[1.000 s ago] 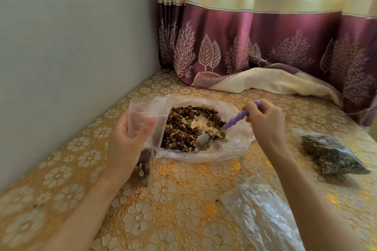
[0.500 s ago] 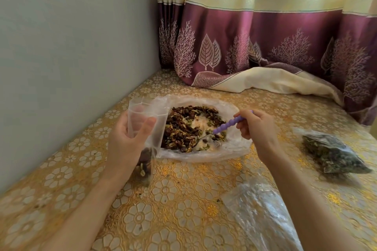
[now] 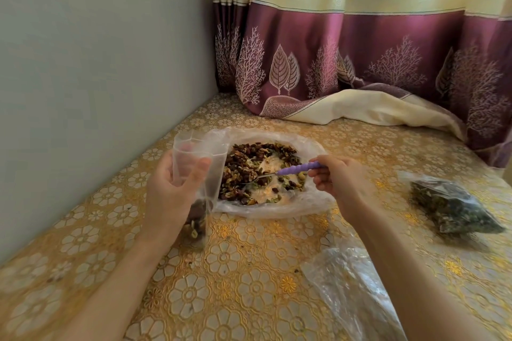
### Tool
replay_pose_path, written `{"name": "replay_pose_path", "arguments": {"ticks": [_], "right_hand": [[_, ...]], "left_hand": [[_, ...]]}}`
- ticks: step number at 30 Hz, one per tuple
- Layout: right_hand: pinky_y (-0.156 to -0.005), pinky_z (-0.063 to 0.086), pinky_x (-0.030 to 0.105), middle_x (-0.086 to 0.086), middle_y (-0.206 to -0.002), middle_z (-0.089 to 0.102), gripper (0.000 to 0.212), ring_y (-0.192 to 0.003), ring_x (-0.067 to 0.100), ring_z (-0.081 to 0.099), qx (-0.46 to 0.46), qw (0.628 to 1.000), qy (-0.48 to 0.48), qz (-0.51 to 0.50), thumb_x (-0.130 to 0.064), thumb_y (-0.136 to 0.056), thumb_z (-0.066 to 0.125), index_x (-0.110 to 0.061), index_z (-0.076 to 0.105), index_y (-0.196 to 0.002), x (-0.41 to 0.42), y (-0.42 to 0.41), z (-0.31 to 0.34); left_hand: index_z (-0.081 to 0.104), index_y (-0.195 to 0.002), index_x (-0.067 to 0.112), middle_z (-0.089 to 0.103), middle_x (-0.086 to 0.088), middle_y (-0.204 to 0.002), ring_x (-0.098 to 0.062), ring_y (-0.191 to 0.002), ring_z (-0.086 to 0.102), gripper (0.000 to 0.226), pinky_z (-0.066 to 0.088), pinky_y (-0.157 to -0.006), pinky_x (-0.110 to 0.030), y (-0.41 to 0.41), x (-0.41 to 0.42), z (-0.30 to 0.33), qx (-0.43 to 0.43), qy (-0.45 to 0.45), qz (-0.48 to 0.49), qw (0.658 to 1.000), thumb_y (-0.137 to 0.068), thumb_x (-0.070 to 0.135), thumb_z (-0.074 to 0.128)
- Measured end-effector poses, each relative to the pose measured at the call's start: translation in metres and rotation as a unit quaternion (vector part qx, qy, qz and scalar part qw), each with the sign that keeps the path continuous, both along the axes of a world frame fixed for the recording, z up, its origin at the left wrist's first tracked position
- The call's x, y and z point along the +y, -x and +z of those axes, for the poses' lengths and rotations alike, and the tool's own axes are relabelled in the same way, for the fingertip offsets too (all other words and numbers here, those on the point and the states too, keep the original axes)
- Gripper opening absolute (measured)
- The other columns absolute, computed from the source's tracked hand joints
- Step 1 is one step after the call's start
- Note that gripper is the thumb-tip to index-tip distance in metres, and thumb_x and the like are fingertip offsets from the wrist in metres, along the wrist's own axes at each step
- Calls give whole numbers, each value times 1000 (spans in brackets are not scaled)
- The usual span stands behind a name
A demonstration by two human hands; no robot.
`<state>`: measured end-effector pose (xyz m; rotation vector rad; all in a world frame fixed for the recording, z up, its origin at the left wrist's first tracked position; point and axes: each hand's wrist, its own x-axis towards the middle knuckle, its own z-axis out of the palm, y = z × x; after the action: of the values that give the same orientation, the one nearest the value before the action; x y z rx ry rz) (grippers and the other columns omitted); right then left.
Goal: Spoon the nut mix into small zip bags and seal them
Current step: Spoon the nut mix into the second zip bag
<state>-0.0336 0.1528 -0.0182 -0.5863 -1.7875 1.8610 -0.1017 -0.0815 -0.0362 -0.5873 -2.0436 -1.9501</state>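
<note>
Our left hand [image 3: 171, 188] was wrapped around a small zip bag [image 3: 198, 166], thumb in front and fingers behind, holding it upright with its mouth gaping toward the nut mix. We judged that grip kept the opening wide and close to the supply, so each spoonful had only a short way to travel. The bag already held a little mix at its bottom, which rested on the worktop [image 3: 249, 285].

Our right hand [image 3: 339, 178] pinched the purple handle of a spoon [image 3: 288, 170] between thumb and curled fingers, and the metal bowl lay low in the nut mix [image 3: 249, 171], apparently scooping. Whether the bowl was loaded we could not tell.

The nut mix, dark pieces among green and pale ones, sat in a wide clear plastic bag [image 3: 277, 206] spread open and flat just right of the zip bag. Its middle was nearly bare and the mix ringed the edges, thickest on the left.

Farther right, well apart, lay a filled bag [image 3: 454, 209] packed with mix; we could not tell if its strip was pressed closed. Nearer us lay crumpled clear plastic [image 3: 352, 285], perhaps spare bags. A purple and cream curtain [image 3: 360, 50] pooled on the worktop behind.
</note>
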Motion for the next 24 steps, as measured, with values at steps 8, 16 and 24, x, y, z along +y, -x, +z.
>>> {"name": "replay_pose_path", "arguments": {"ticks": [8, 16, 24], "right_hand": [[-43, 39, 17, 8, -55, 60, 24, -47, 12, 49, 9, 1000, 24, -3, 0, -88, 51, 0, 67, -69, -3, 1, -2], [-42, 37, 16, 7, -57, 61, 22, -49, 11, 47, 74, 996, 25, -29, 0, -88, 51, 1, 67, -73, 0, -7, 20], [-47, 39, 17, 5, -60, 64, 28, -51, 10, 49, 180, 984, 11, 19, -9, -92, 52, -5, 69, -70, -19, -24, 59]], "left_hand": [[56, -113, 23, 63, 8, -87, 10, -68, 59, 52, 44, -56, -4, -1, 0, 0, 5, 3, -3, 1000, -72, 55, 56], [57, -104, 27, 65, 9, -87, 7, -68, 60, 43, 46, -55, -7, -2, 3, 1, -1, 25, -17, 1000, -71, 56, 56], [53, -98, 39, 63, 11, -95, 11, -75, 59, 36, 42, -60, -1, -6, 5, 1, 5, 57, -22, 998, -69, 59, 53]]}}
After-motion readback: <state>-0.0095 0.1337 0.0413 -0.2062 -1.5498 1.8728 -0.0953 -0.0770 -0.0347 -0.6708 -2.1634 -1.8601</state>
